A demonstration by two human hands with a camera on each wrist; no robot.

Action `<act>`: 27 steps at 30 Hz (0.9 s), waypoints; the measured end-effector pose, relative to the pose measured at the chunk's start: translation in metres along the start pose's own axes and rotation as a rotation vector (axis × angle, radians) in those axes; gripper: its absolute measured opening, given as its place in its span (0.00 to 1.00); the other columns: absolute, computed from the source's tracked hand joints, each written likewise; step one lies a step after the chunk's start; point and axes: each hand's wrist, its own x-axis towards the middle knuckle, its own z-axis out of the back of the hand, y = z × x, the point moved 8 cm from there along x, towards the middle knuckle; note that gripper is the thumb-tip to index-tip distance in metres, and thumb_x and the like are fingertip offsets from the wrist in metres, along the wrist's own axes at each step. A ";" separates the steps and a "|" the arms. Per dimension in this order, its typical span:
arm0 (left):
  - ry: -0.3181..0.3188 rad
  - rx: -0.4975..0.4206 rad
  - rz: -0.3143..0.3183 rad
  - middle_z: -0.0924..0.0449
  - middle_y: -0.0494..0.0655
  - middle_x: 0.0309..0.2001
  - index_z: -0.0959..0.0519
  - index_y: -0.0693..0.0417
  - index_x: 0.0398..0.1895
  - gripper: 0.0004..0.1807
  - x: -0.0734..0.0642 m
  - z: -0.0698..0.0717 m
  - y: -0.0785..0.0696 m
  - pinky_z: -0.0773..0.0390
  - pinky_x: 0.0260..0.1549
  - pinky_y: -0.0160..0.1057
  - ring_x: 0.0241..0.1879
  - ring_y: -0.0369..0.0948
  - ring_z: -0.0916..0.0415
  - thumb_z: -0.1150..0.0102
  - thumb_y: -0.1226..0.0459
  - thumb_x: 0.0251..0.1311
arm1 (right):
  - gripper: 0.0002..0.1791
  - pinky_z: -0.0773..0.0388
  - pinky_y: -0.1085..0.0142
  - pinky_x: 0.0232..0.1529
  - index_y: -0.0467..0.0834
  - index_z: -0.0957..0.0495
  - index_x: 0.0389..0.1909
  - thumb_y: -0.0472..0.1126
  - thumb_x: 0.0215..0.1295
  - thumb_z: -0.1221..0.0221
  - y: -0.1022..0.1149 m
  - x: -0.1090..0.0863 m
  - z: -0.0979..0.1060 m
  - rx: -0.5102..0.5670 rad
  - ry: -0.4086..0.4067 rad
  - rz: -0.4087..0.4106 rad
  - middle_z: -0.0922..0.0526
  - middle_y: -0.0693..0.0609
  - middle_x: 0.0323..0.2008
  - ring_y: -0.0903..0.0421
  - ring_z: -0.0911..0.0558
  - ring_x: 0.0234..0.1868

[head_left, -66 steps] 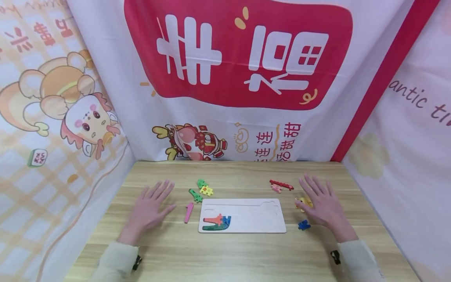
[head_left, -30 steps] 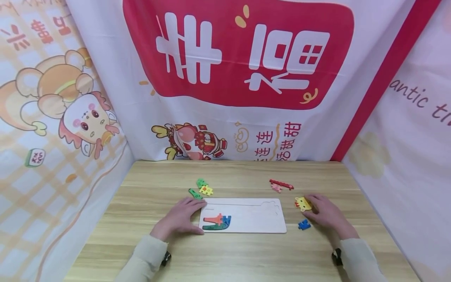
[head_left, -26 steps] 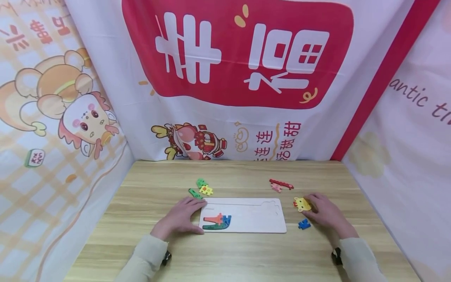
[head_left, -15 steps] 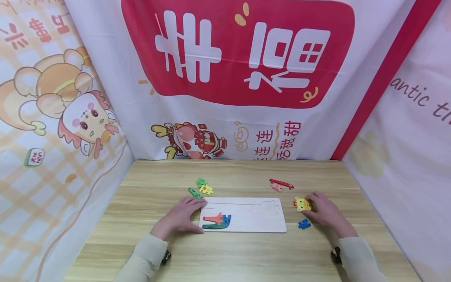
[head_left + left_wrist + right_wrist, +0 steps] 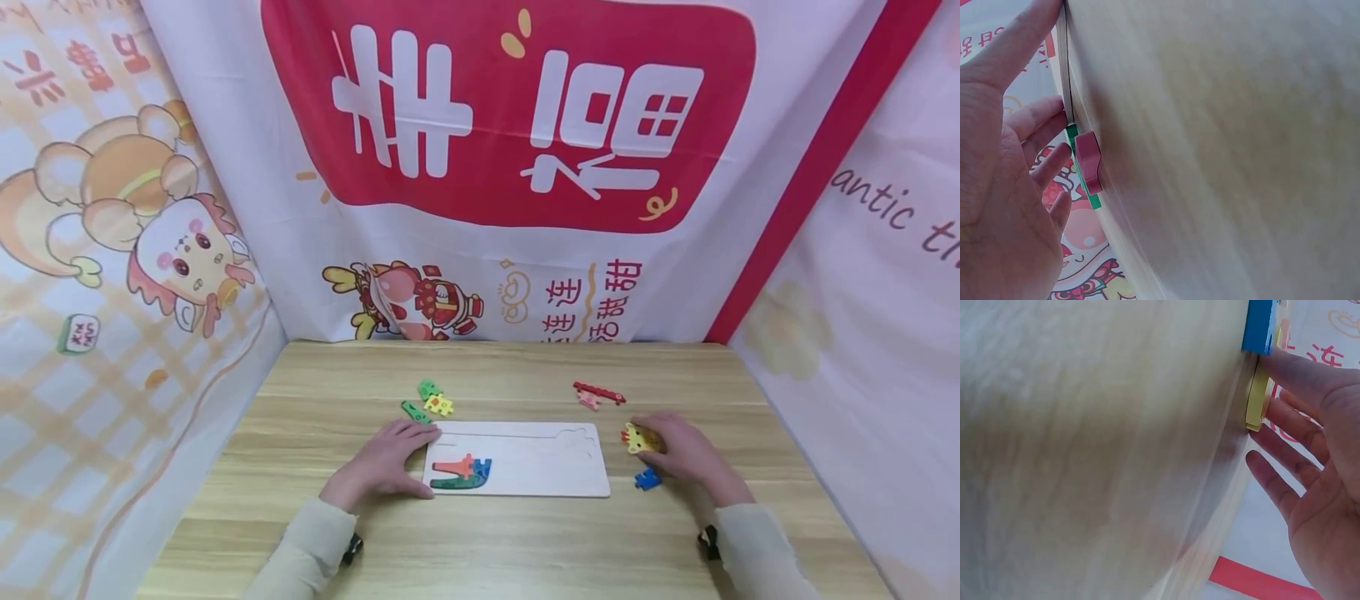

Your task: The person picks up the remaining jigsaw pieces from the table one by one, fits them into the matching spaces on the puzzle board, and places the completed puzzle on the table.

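One thin, white, rectangular board (image 5: 555,467) lies flat on the pale, wood-grained bench (image 5: 495,554); taking it as a dial's centre, with twelve farthest from the person, eleven coloured jigsaw pieces can be counted in and around it. Three sit on the board towards eight o'clock: one orange piece (image 5: 452,468), one deep blue knobbed piece (image 5: 482,470) and one dark green curved piece (image 5: 457,483). Three cluster at ten o'clock: one rounded green piece (image 5: 429,389), one yellow knobbed piece (image 5: 439,405) and one long green piece (image 5: 415,411) (whether they touch is hard to tell). One flat pink piece (image 5: 1089,162) lies near the left hand's fingers, plain only to the left wrist camera. Two lie at two o'clock: one slim red strip (image 5: 600,392) and, just beside it, one pale pink piece (image 5: 589,402). The last two are near three o'clock: one yellow giraffe-head piece (image 5: 635,439) and, at six o'clock from it, one small bright blue piece (image 5: 647,478). The left hand (image 5: 384,463), at nine o'clock, has its fingers spread wide and fairly straight, touching the board's end without curling round it. The right hand (image 5: 688,450), at three o'clock, has thumb and fingers bent with a small gap between, pinching the giraffe-head piece.
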 end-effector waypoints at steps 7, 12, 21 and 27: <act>0.002 0.003 0.001 0.34 0.42 0.77 0.34 0.37 0.78 0.59 -0.001 0.003 0.001 0.41 0.76 0.62 0.77 0.53 0.43 0.28 0.27 0.41 | 0.36 0.21 0.36 0.58 0.45 0.25 0.70 0.54 0.64 0.29 0.003 0.001 -0.002 0.014 0.004 -0.072 0.21 0.36 0.61 0.37 0.21 0.58; 0.009 -0.004 -0.005 0.34 0.42 0.77 0.33 0.38 0.78 0.59 -0.001 0.003 -0.001 0.41 0.77 0.63 0.77 0.53 0.43 0.29 0.27 0.42 | 0.34 0.17 0.42 0.52 0.43 0.26 0.70 0.56 0.69 0.34 0.001 0.001 -0.001 0.103 0.001 -0.135 0.25 0.37 0.57 0.46 0.21 0.49; 0.007 -0.006 0.001 0.35 0.41 0.77 0.34 0.37 0.78 0.59 0.000 0.003 0.000 0.42 0.77 0.63 0.78 0.53 0.43 0.29 0.27 0.42 | 0.37 0.15 0.50 0.47 0.41 0.27 0.67 0.62 0.69 0.36 -0.003 0.003 0.001 0.228 -0.010 -0.188 0.22 0.39 0.55 0.46 0.20 0.49; 0.007 -0.017 -0.004 0.35 0.43 0.77 0.34 0.39 0.78 0.58 0.000 0.003 -0.001 0.42 0.76 0.64 0.78 0.55 0.43 0.29 0.27 0.43 | 0.27 0.19 0.60 0.41 0.40 0.23 0.53 0.56 0.65 0.30 -0.012 0.005 0.007 0.279 -0.065 -0.226 0.18 0.43 0.46 0.48 0.22 0.43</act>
